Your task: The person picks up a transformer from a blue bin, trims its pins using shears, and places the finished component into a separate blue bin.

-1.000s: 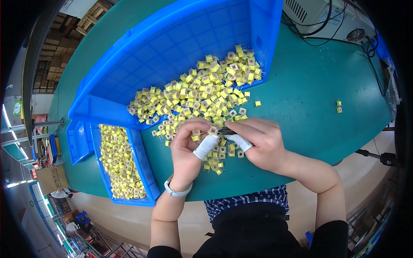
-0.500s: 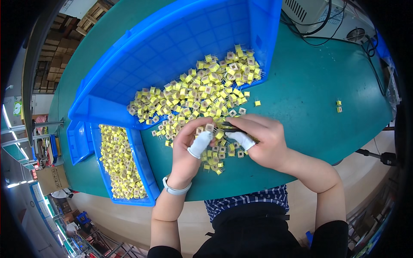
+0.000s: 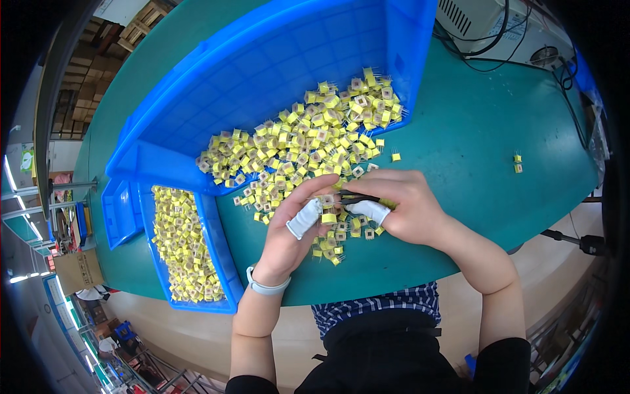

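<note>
My left hand, a white cover on its thumb, pinches a small yellow-wrapped transformer with thin metal pins. Facing it, my right hand is closed around black tweezers; its thumb wears a white cover too. The tweezer tips reach to the part at my left fingertips, but whether they touch the pins is too small to tell. Beneath and beyond both hands spreads a heap of like transformers, spilling from a large tipped blue bin. Some of the heap is hidden behind my fingers.
A smaller blue bin full of similar parts stands at the left, beside another blue tray. Two loose transformers lie far right on the green table. A pale machine with black cables sits at the back right.
The transformer in my left hand has turned, its yellow side now hanging lower. My right hand with the tweezers has shifted slightly, and the view has moved a little.
</note>
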A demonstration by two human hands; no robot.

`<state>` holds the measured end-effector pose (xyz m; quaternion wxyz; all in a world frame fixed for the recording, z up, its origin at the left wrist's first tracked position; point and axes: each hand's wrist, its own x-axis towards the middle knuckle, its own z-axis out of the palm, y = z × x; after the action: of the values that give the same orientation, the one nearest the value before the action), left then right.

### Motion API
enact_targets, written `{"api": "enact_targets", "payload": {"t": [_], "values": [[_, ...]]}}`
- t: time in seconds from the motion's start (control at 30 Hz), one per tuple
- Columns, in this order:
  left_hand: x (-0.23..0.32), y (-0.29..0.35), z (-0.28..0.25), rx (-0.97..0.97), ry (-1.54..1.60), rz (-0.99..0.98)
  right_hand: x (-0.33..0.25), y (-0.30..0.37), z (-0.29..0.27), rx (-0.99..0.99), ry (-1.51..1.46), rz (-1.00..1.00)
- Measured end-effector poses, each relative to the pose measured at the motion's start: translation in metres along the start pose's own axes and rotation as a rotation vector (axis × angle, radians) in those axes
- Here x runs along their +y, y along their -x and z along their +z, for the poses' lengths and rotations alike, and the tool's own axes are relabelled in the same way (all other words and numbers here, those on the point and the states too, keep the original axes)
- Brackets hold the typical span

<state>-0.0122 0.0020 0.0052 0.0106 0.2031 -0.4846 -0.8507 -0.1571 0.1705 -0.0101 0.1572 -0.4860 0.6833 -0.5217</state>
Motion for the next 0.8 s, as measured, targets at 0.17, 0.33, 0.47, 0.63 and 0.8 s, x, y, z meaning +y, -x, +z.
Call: {"api": "enact_targets", "payload": {"t": [0.17, 0.33, 0.47, 0.63, 0.8], "values": [[0.004, 0.002, 0.0, -0.044, -0.049, -0.042, 0.0, 0.001, 0.0, -0.012, 0.011, -0.006], [-0.001, -0.002, -0.002, -0.018, 0.087, -0.004, -0.003, -0.001, 0.001, 0.054, 0.006, 0.0], [-0.003, -0.004, -0.004, -0.044, 0.28, 0.036, 0.0, 0.0, 0.001, 0.111, 0.032, 0.037], [-0.006, -0.004, -0.001, -0.043, 0.178, 0.073, -0.005, 0.001, 0.004, 0.085, -0.028, 0.027], [-0.005, -0.001, -0.001, 0.052, 0.067, 0.044, 0.0, 0.003, 0.008, 0.112, -0.027, 0.002]]}}
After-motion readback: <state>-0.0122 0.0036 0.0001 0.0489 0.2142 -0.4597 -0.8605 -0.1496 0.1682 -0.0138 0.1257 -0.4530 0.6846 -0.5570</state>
